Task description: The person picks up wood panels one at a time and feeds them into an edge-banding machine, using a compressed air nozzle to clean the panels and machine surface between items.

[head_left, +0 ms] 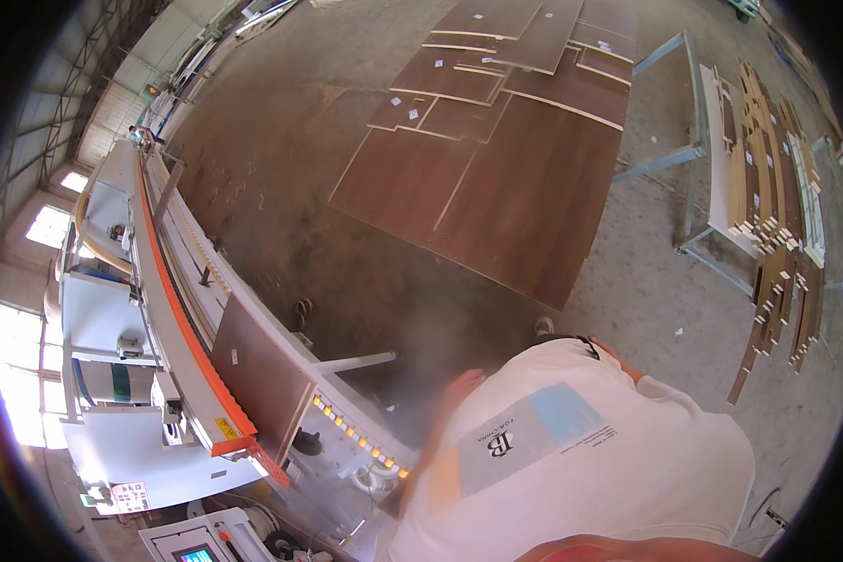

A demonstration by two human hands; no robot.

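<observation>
One brown panel (262,370) on the orange-edged white machine (180,323)

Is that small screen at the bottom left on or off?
On: the screen glows blue, though the picture's lower edge cuts it off.

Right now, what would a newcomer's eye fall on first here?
Probably the big spread of brown boards at top centre. Then the bright orange strip curving along the long machine on the left, with a brown panel beside its near end. The white printed shirt at lower right also stands out.
</observation>
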